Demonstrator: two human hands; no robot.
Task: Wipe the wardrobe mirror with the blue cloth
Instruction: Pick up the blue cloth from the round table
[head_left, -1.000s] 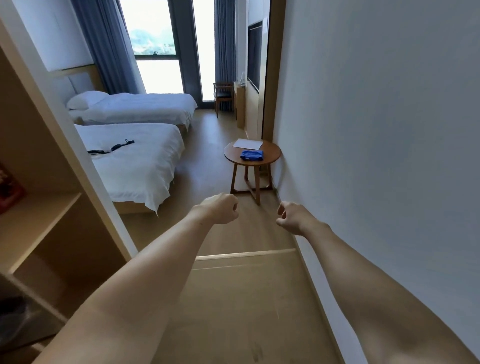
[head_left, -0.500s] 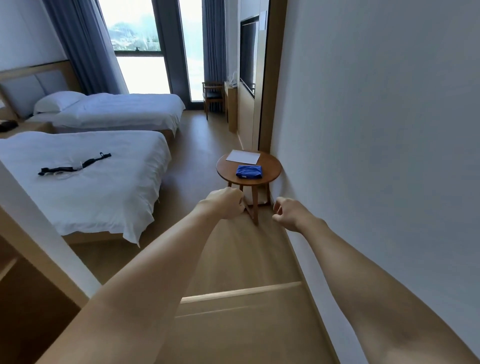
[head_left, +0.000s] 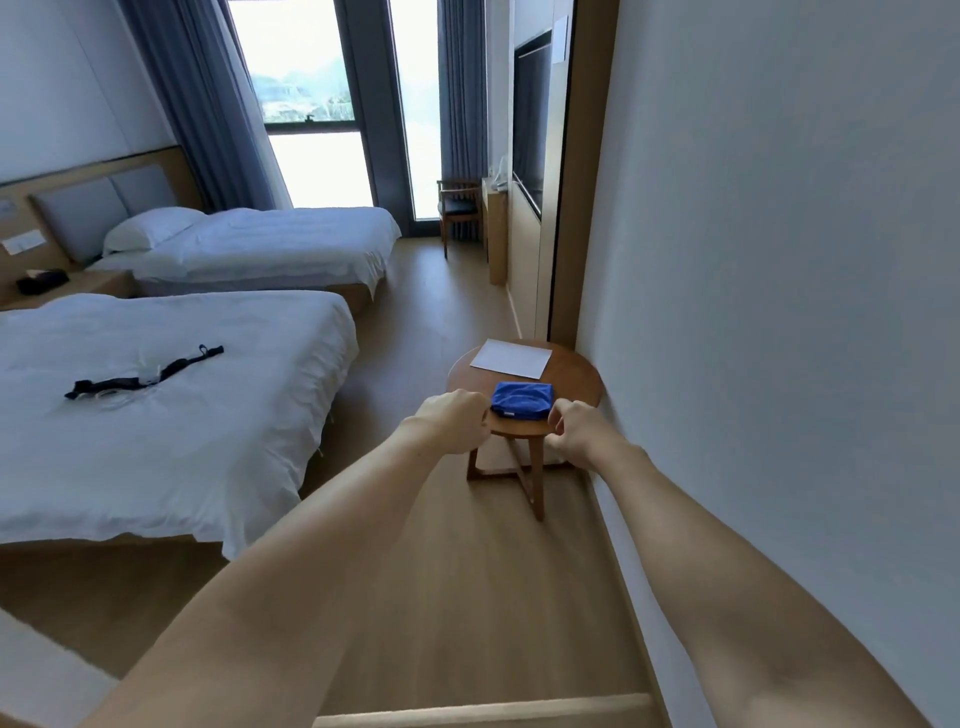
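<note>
Cloth first, since nothing gets wiped w/o it. The blue cloth (head_left: 521, 399) lies folded on the small round table (head_left: 574, 376), on the near half of the top, w/ a white sheet of paper (head_left: 511, 358) just behind it. The table stands tight against the wall (head_left: 779, 260) on our right.

We hold both arms out ahead. Our left hand (head_left: 454, 427) is curled into a loose fist and holds nothing; it shows at the cloth's left edge. Our right hand (head_left: 574, 434) has its fingers (head_left: 563, 410) bent but apart, also holding nothing, and shows at the cloth's right front corner. Whether either hand actually touches cloth or table, we can't tell; in this view they overlap the table's near rim, and they may be short of it.

The relation that counts: the cloth sits between our two hands and slightly beyond them. Its long axis runs left to right across our line of reach, so its near long edge faces us. The right hand looks a bit nearer and is already half open, so we judge it the likelier one for the pick.

No wardrobe mirror in view here, so we reckon the wiping is a turn away.
</note>
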